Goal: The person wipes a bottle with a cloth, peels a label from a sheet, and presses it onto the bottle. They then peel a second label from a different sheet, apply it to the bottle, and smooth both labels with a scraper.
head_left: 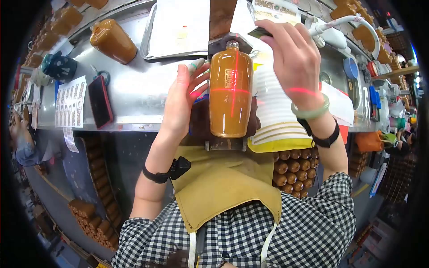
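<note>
A glossy brown bottle [229, 107] with a clear glass neck and an embossed square label lies in a dark cradle, neck pointing away from me. Red laser lines cross on its front. My left hand [183, 91] is beside the bottle's left side, fingers apart and fingertips close to the glass; a pale wrap covers one finger. Above and right of the neck, my right hand [295, 58] pinches a thin, dark greenish flat piece [260, 32], mostly hidden by the fingers. A red laser streak falls across the right wrist.
Another brown bottle [114, 41] lies at the back left, near a phone [100, 102] and a printed sticker sheet [70, 103]. A metal post [222, 18] rises behind the cradle. Striped sheets [279, 111] lie right; several bottles [292, 172] stand below the table.
</note>
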A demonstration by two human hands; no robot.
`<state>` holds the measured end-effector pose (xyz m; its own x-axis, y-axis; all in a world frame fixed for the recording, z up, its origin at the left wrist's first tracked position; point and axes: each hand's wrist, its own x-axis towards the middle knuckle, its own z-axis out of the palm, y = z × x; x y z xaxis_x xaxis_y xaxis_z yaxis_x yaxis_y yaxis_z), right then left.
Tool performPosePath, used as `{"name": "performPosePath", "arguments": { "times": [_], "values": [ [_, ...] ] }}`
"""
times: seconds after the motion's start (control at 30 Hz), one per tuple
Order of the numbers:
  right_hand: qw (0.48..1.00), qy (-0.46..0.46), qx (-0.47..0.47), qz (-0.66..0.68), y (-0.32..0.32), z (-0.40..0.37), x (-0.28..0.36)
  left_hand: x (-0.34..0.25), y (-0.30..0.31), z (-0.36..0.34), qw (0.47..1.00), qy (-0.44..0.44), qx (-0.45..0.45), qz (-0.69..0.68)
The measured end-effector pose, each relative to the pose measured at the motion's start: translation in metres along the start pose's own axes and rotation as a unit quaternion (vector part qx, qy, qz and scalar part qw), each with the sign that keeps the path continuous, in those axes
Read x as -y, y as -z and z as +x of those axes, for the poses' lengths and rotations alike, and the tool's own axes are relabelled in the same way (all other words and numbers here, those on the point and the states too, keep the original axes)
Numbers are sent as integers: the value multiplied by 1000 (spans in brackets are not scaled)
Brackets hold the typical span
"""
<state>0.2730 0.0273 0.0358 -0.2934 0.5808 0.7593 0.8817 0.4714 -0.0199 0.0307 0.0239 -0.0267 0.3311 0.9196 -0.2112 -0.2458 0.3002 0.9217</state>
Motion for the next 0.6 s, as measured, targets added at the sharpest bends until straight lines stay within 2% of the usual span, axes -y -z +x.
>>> {"name": "performPosePath", "arguments": {
  "times": [0.03, 0.07, 0.13, 0.17, 0.2, 0.27, 0.3, 0.4, 0.43, 0.53, 0.6],
  "values": [
    [1000, 16, -4, -10, 3, 6, 6, -1, 0, 0, 1000, -3, -1, 0],
    [998, 19, 9, 52, 5, 11, 23, -2, -1, 0, 1000, 0, -6, -4],
    [976, -2, 114, 187, 3, 2, 57, -4, -2, 0, 1000, 4, -10, -7],
    [982, 30, 147, 116, 2, -2, 64, -4, -2, 0, 1000, 4, -10, -4],
    [982, 29, 146, 116, 0, 2, 60, -4, -2, 0, 1000, 5, -9, -1],
    [984, -39, 160, 68, -10, 16, 37, -1, 2, 2, 1000, 7, -1, -3],
    [993, -40, 93, 62, -19, 22, 24, -1, 3, 2, 1000, 5, 6, -6],
    [995, -67, 59, 51, -10, 26, 11, -4, 6, 0, 1000, 6, 10, 6],
    [975, -126, 94, 158, -4, 23, 15, -5, 6, 1, 1000, 5, 9, 5],
    [956, -144, 104, 233, -6, 0, 23, -4, 0, 4, 1000, 11, 0, 25],
    [958, -171, 84, 216, -2, -7, 18, -3, -6, 8, 999, -4, 23, 22]
  ]
}}
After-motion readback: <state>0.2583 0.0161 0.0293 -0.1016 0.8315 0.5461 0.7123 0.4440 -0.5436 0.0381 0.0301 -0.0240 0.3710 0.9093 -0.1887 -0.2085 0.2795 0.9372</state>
